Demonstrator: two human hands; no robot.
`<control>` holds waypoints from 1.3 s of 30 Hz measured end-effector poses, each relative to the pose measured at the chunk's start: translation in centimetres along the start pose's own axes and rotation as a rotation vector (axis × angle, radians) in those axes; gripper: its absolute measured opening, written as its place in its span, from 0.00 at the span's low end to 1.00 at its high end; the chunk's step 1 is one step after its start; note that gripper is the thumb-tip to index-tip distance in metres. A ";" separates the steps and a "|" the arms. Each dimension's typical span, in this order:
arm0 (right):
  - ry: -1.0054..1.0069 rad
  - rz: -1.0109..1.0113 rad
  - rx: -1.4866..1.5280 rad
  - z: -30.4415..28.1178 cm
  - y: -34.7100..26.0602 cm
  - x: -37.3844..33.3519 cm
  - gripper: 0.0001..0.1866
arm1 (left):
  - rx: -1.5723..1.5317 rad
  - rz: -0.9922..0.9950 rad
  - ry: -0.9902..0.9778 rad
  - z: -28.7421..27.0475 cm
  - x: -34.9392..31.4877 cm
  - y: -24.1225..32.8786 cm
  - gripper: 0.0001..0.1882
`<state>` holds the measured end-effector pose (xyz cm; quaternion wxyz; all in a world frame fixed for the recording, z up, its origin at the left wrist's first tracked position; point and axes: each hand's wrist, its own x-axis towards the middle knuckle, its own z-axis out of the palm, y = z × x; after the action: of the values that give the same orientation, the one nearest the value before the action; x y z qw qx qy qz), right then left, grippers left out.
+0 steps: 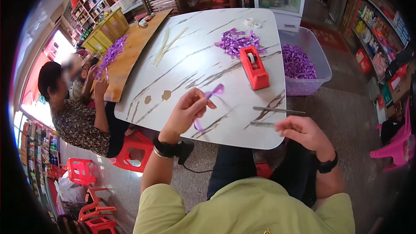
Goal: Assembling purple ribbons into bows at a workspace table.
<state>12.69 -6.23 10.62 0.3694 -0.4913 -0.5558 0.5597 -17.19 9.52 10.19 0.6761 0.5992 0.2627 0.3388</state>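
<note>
Well, I am pinching a purple ribbon (216, 90) between the thumb and fingers of my left hand (190, 107), the fingers curling nearly closed, probably because something so light is needing only a fingertip grip. Its upper end is standing out beyond my fingers, and a tail is hanging below, over the marble-patterned table (186, 73). My right hand (301, 132) is hovering by the near edge, half open with bent fingers; I cannot tell whether it is touching the nearer of 2 thin strips (277, 109). The farther strip is jutting past the edge, perhaps making its end easier to grasp. A red tape dispenser (259, 80) is standing near that hand, likely for easy reach. Beyond it a ribbon pile (234, 43) is lying, while a clear bin (323, 79) is holding more beside the table, presumably keeping them together.
</note>
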 end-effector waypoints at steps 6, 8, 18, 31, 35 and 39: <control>0.388 -0.518 -0.398 3.9 -2.8 2.6 0.14 | -0.285 -0.191 -0.216 5.2 -1.7 0.9 0.04; 0.537 -0.720 -0.489 3.9 -3.2 2.8 0.12 | -0.337 -0.310 -0.315 6.8 -1.6 1.0 0.04; 0.101 -0.144 0.042 2.1 -3.4 -1.0 0.09 | -0.368 -0.441 -0.464 10.5 -0.3 1.8 0.16; 0.137 -0.041 0.135 0.5 -5.4 -4.7 0.11 | -0.080 -0.363 -0.650 12.6 1.0 2.4 0.08; 0.107 -0.035 0.165 -0.2 -4.5 -5.0 0.12 | -0.088 -0.275 -0.722 13.3 1.5 1.4 0.10; 0.098 0.025 0.225 -1.1 -4.6 -5.8 0.14 | -0.318 -0.265 -0.661 13.0 1.9 0.8 0.13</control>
<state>14.60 -11.02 16.07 0.4418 -0.4804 -0.4648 0.5984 -6.20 2.84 12.94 0.8466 0.5247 0.0502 0.0737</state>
